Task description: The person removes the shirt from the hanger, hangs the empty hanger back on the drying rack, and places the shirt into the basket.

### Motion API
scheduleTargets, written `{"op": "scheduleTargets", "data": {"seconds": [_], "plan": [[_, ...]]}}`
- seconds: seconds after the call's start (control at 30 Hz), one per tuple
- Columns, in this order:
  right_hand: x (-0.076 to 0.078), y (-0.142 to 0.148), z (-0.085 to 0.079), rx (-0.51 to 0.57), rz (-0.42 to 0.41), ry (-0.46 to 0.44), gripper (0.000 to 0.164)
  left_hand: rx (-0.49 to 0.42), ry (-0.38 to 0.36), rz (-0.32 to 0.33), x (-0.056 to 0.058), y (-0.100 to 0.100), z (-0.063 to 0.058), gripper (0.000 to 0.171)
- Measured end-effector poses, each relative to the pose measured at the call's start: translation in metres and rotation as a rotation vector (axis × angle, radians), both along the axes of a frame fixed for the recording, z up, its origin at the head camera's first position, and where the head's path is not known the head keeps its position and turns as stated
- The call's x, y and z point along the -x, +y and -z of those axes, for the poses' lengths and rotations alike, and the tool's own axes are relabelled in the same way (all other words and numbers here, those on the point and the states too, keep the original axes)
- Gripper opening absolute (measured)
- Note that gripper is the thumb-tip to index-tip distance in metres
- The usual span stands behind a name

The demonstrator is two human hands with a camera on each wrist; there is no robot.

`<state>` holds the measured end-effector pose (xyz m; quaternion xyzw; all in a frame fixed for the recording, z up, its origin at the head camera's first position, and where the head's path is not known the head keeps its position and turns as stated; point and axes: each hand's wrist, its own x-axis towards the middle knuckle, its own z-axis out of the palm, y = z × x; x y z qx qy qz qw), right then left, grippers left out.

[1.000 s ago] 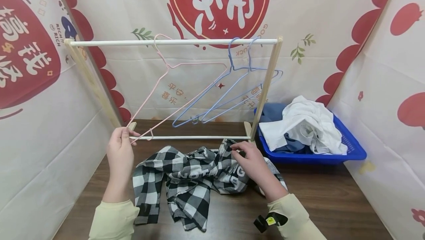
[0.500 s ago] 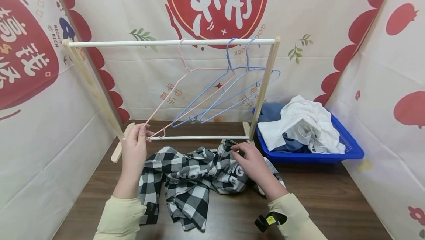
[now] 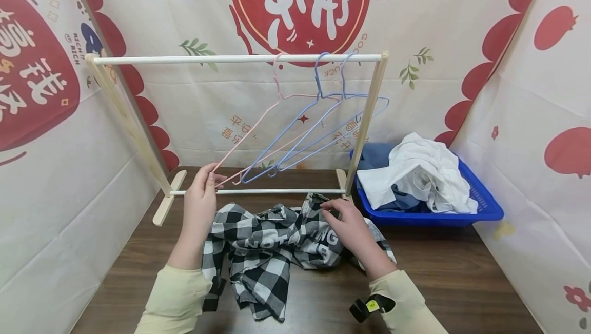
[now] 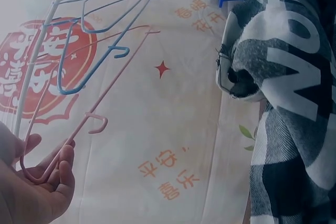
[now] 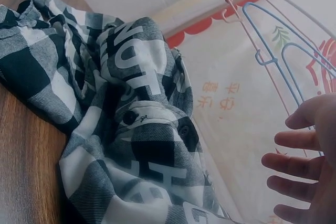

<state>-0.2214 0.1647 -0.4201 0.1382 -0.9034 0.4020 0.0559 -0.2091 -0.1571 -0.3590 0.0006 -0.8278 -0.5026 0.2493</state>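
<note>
My left hand (image 3: 199,198) pinches the lower left corner of a pink wire hanger (image 3: 251,129). The hanger's hook sits on the top rod of a small rack (image 3: 184,60). In the left wrist view, fingers and thumb close round the pink hanger's bent end (image 4: 79,129). Two blue hangers (image 3: 280,142) hang to the right of it and overlap it. A black-and-white checked shirt (image 3: 260,259) with white lettering lies crumpled on the table below. Over the shirt's right side is my right hand (image 3: 347,223), its fingers (image 5: 291,163) spread and holding nothing in the right wrist view.
A blue basket (image 3: 485,211) with white and dark blue clothes stands right of the rack. The rack's wooden posts (image 3: 367,123) and lower rod (image 3: 277,191) rise behind the shirt. Printed cloth walls (image 3: 521,170) surround the brown table (image 3: 443,257) on three sides.
My left hand has moved right, sliding the pink hanger along the rod toward the blue ones, which it now overlaps more. My right hand has stayed by the shirt.
</note>
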Motion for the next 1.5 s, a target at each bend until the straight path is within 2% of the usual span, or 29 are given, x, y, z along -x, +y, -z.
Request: {"op": "scheduleTargets", "data": {"seconds": [0.27,0.47,0.63,0.73,0.93,1.17,1.33,1.5], "plan": [[0.0,-0.006,0.002,0.02,-0.017,0.016,0.021,-0.035,-0.017,0.036,0.004,0.006,-0.002,0.034],[-0.003,-0.009,0.0,0.005,-0.023,-0.006,0.023,-0.078,-0.023,0.062,0.005,0.01,-0.003,0.039],[-0.005,-0.015,0.001,-0.005,-0.047,0.004,0.024,-0.082,-0.02,0.065,0.003,0.009,-0.004,0.042],[-0.007,-0.021,0.002,-0.035,-0.071,0.041,0.022,-0.078,-0.029,0.059,0.0,0.006,-0.004,0.043],[-0.013,-0.033,0.005,-0.103,-0.169,0.135,0.02,-0.058,-0.043,0.011,-0.013,-0.007,-0.001,0.045],[-0.016,-0.053,0.014,-0.14,-0.339,0.271,0.019,-0.041,-0.076,-0.019,-0.034,-0.022,0.004,0.044],[-0.023,-0.074,0.018,-0.288,-0.461,0.368,0.024,-0.009,-0.131,-0.04,-0.05,-0.03,0.013,0.042],[-0.033,-0.094,0.024,-0.518,-0.488,0.414,0.041,0.05,-0.186,-0.032,-0.063,-0.036,0.023,0.041]]}}
